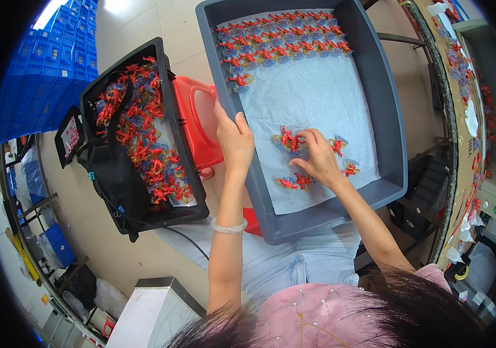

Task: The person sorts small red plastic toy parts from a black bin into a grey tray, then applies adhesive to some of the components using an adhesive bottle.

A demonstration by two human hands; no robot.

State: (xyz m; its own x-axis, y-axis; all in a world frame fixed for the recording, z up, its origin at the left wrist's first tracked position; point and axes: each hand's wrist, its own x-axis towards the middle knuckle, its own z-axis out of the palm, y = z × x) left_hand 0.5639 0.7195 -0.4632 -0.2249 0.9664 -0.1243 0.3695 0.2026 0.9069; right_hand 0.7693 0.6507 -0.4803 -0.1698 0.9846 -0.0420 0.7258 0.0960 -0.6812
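A deep grey plastic bin [396, 124], lined with white sheet, leans across my lap. My left hand [235, 136] grips its left wall, the thumb over the rim. Over the lower middle of the liner is my right hand [319, 158], thumb and fingers apart, fingertips beside a small red figurine [287, 140] with yellow and clear blue parts. Whether they touch it I cannot tell. Similar loose figurines lie around the hand: a red one [337, 147], another [350, 169] and a pair [302, 181]. Several rows of figurines [283, 40] stand packed at the far end, with one [240, 81] starting another row.
To the left, a black crate [199, 203] holds a heap of figurines, with a black bag [109, 180] over its side. A red stool [199, 110] stands between crate and bin. Blue crates [57, 64] are stacked far left; a workbench [453, 145] runs along the right.
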